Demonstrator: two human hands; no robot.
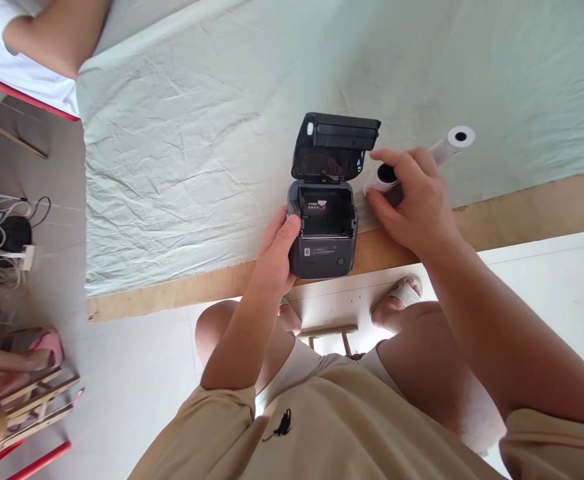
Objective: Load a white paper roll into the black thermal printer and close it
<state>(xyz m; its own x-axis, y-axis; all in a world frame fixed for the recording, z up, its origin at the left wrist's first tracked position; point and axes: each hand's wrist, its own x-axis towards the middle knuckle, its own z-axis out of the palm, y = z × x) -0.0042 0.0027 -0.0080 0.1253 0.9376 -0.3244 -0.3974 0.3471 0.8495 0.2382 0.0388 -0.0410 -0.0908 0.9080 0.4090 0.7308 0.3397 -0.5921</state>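
One steadying left hand [271,257] grips the open printer [322,258] at the table's near edge [172,287], best kept level; the right hand [419,203] pinches a white roll [379,186], ideally lightly.

I see an evenly bright view with soft shading on the cloth [172,167] around the black device [322,260]. Its raised lid [325,162] catches small glints. Below and right of it, the floor [547,287] washes out nearly white. Far left, wide-angle stretching softens the cables [2,275].
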